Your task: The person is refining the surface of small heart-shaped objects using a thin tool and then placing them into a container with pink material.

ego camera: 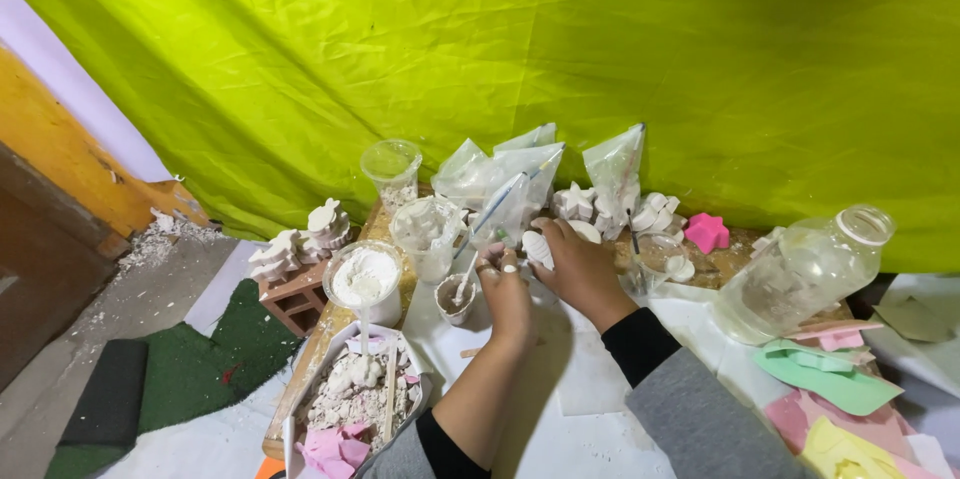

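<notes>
Plaster cast: small white oval piece (537, 248), at the centre of the frame, just above the white surface (590, 409).
Right hand: the right hand (575, 264) closes its grip around the cast from the right, fingers curled over its top.
Left hand: the left hand (505, 284) pinches a thin white stick (466, 277), fingers nearly closed on it; the stick's lower end dips into a small cup of brownish paste (455, 297).
Near left: a clear cup of white powder (366, 279) stands just left of the small cup, and a tray of crumbled plaster bits (355, 394) lies in the lower left.
Behind: clear plastic bags (520, 179), more white figures (590, 204) and a pink star mould (707, 232) sit along the green sheet (600, 49).
Right: a clear jar on its side (805, 269) and coloured foam shapes (825, 379).
Doing it well: it seems wise to keep the cast steady in the right hand with light pressure, since plaster chips easily, and to load the stick sparingly so that paste goes only where it is wanted.
Watch: the crowded cups stand close to the left wrist, so I judge a small, slow lift of the stick safest.
</notes>
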